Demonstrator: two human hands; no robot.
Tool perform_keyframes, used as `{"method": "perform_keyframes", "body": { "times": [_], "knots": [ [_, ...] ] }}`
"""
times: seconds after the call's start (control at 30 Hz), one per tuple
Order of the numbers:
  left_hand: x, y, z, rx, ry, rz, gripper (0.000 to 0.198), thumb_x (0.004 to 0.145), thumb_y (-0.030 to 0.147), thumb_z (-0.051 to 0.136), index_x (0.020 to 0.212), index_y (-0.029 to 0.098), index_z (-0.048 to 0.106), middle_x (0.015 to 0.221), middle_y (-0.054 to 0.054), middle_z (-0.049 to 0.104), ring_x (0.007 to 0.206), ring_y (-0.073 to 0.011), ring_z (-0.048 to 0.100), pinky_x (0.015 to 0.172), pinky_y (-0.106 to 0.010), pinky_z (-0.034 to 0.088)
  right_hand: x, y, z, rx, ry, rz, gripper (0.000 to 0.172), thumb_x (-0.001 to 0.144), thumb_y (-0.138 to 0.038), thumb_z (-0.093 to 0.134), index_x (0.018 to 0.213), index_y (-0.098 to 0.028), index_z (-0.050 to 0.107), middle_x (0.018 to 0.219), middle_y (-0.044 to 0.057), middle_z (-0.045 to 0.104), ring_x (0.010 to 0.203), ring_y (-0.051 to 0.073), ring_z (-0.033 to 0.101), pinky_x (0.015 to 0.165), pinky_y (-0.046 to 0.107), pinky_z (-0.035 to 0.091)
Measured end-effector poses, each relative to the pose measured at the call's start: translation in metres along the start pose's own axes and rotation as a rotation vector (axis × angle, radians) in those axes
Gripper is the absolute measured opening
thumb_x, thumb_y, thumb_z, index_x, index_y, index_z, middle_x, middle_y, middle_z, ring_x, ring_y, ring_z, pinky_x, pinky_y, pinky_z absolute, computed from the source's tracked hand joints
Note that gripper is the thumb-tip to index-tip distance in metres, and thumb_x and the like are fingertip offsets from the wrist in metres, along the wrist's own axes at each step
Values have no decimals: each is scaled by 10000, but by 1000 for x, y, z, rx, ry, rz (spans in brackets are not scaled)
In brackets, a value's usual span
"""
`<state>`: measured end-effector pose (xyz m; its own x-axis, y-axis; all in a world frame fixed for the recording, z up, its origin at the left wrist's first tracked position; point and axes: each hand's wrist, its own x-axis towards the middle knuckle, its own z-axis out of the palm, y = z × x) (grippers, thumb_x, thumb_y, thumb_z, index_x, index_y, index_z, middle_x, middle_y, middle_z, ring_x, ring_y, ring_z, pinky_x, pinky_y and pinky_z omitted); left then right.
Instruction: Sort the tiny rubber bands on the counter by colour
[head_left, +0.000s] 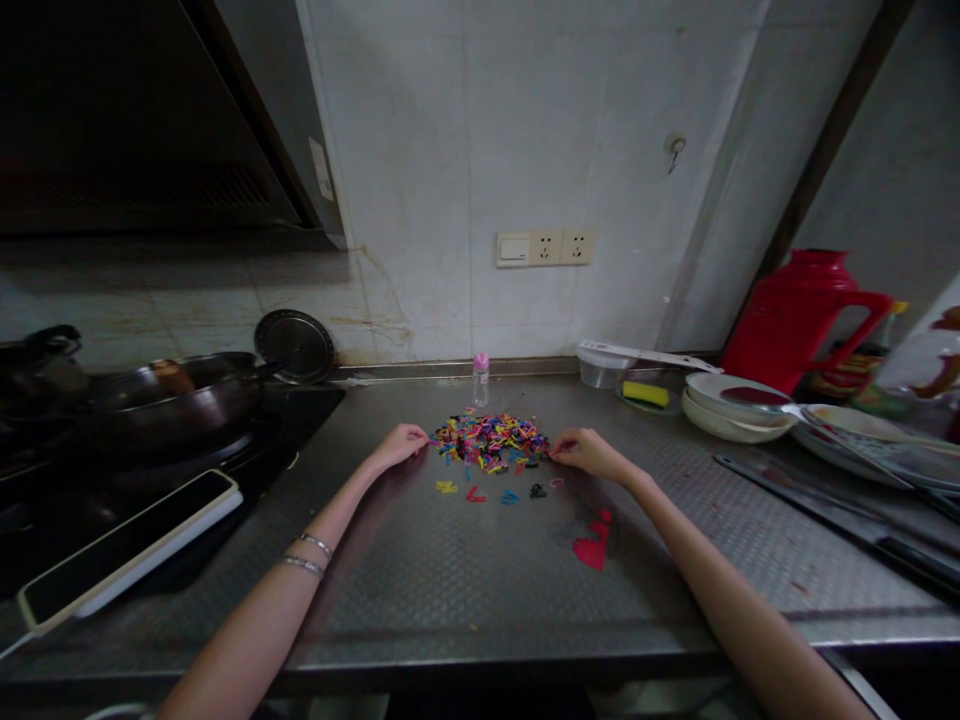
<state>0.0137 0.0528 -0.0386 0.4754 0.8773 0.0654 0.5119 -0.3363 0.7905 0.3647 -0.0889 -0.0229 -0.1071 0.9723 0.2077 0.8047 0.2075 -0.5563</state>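
Observation:
A heap of small rubber bands (491, 442) in many colours lies on the metal countertop (420, 580). At its left edge, my left hand (401, 445) is closed in a pinch, fingertips touching the outermost bands. My right hand (589, 452) pinches at the right edge, with a bit of red by its fingertips. What either pinch holds is too small to tell. In front of the heap lie small separate groups: yellow bands (446, 487), red bands (475, 495), blue bands (510, 497), black bands (538, 491) and a pink band (556, 483).
Behind the heap stands a clear bottle with a pink cap (481, 380). Red flat pieces (592, 545) lie near my right forearm. A phone (127, 545) and a pan (176, 400) are left; a yellow sponge (646, 394), bowls (739, 415), a knife (832, 515) and a red thermos (787, 320) right.

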Motion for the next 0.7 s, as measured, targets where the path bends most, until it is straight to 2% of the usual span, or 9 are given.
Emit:
{"method": "perform_keyframes", "body": {
  "times": [0.17, 0.3, 0.47, 0.7],
  "knots": [
    [1, -2, 0, 6, -19, 15, 288, 677, 345, 511, 768, 94, 617, 500, 12, 504, 452, -97, 452, 437, -195, 309, -5, -5, -8, 145, -26, 64, 234, 657, -322, 551, 723, -120, 649, 655, 41, 638, 591, 129, 539, 525, 217, 401],
    [0, -1, 0, 12, 4, 40, 280, 677, 344, 513, 758, 97, 616, 522, 2, 526, 480, -102, 473, 454, -193, 326, -9, -5, -10, 222, -179, 78, 263, 635, -340, 565, 745, -119, 658, 629, 31, 634, 542, 119, 526, 470, 204, 382],
    [-1, 6, 3, 16, 56, 120, 270, 674, 343, 527, 749, 100, 619, 586, -14, 573, 521, -102, 486, 505, -201, 349, -12, -10, -7, 182, -351, 11, 277, 667, -363, 557, 750, -138, 695, 657, 35, 653, 543, 111, 522, 478, 199, 372],
    [-1, 10, 10, 130, 11, 192, 316, 685, 377, 551, 823, 111, 650, 565, 2, 561, 495, -91, 441, 473, -191, 300, -13, -13, -8, 185, -359, 15, 304, 661, -405, 571, 749, -145, 702, 686, 38, 672, 573, 128, 546, 503, 207, 380]
  ]
}}
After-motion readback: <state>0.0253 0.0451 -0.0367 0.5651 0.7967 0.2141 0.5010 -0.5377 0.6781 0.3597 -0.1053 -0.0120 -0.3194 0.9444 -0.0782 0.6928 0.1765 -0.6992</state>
